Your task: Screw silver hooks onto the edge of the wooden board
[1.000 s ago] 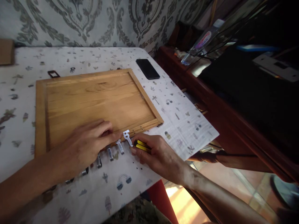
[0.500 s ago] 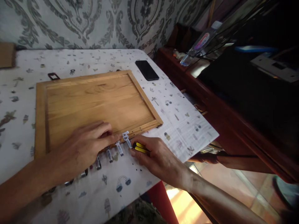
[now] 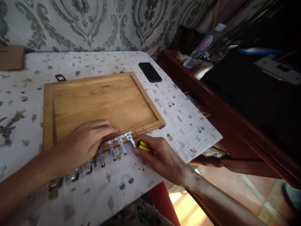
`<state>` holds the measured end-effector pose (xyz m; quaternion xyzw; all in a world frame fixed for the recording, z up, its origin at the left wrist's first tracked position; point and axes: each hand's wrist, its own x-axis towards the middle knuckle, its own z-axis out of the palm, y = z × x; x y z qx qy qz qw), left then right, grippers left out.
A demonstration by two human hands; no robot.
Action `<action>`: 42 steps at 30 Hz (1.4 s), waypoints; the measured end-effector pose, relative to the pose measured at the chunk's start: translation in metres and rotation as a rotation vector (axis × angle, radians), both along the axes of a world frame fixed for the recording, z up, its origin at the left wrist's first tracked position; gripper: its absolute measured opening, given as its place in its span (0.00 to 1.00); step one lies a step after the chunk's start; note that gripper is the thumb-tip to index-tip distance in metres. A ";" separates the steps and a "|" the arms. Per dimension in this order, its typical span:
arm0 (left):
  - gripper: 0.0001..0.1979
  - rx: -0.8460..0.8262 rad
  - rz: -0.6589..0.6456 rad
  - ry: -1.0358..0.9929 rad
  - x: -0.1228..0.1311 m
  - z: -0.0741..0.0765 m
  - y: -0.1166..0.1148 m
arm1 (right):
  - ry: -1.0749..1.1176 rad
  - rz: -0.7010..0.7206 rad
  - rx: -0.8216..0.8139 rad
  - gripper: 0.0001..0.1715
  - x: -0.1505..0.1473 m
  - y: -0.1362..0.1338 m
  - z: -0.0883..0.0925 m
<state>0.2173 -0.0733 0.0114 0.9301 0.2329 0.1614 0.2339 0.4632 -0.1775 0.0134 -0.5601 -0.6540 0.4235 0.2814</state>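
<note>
A framed wooden board (image 3: 105, 103) lies flat on the table, with several silver metal hooks (image 3: 113, 153) along its near edge. Cross-head screws show on some of their plates. My left hand (image 3: 90, 138) rests on the board's near edge, fingers stretched out and holding nothing. At the right end of the row, my right hand (image 3: 160, 157) pinches the tail of the last hook (image 3: 130, 138), whose plate lies on the wood with bare holes. A yellow-and-black screwdriver (image 3: 145, 147) is tucked in that same hand; its shaft is hidden.
A black phone (image 3: 150, 72) lies beyond the board on the patterned tablecloth (image 3: 185, 125). Cardboard (image 3: 11, 58) sits at the far left. On the dark red furniture to the right are a plastic bottle (image 3: 204, 45) and cables. Small dark bits (image 3: 139, 168) lie near my right hand.
My left hand has drawn back leftward from the last hook's plate, uncovering more hooks and screws. My right hand still holds the hook's tail. The view has shifted slightly.
</note>
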 end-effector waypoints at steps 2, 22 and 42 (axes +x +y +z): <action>0.20 -0.061 0.001 0.006 -0.003 0.001 0.001 | 0.006 0.000 0.006 0.09 0.001 -0.001 -0.001; 0.20 -0.015 -0.064 -0.008 0.003 0.001 0.000 | 0.022 -0.012 -0.015 0.09 -0.001 -0.001 -0.002; 0.19 0.094 -0.098 0.048 0.005 -0.009 -0.008 | 0.066 -0.001 -0.030 0.08 0.000 0.001 -0.003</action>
